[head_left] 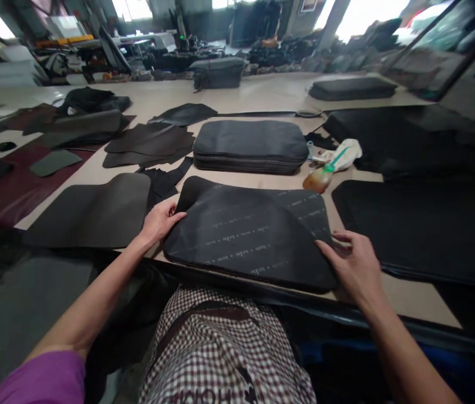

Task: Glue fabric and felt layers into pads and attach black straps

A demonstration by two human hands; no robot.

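Note:
In front of me at the table's near edge lies a stack of black, round-cornered panels, with a black panel printed with rows of pale lettering (237, 233) on top. My left hand (162, 220) pinches its left edge, thumb above. At the right edge my right hand (353, 255) grips it between thumb and fingers; the fingertips are partly hidden. The top panel bulges a little in the middle. Just left of my left hand is a smooth dark grey panel (90, 213). A neat stack of black panels (250, 143) stands behind the printed one.
A bottle of amber liquid with a green nozzle (319, 178) lies beside a whitish cloth (347, 154) behind my right hand. Large black sheets (431, 230) cover the table's right side. Dark offcuts (149, 143) and maroon material (14, 188) lie left. Another stack (352, 88) sits farther back.

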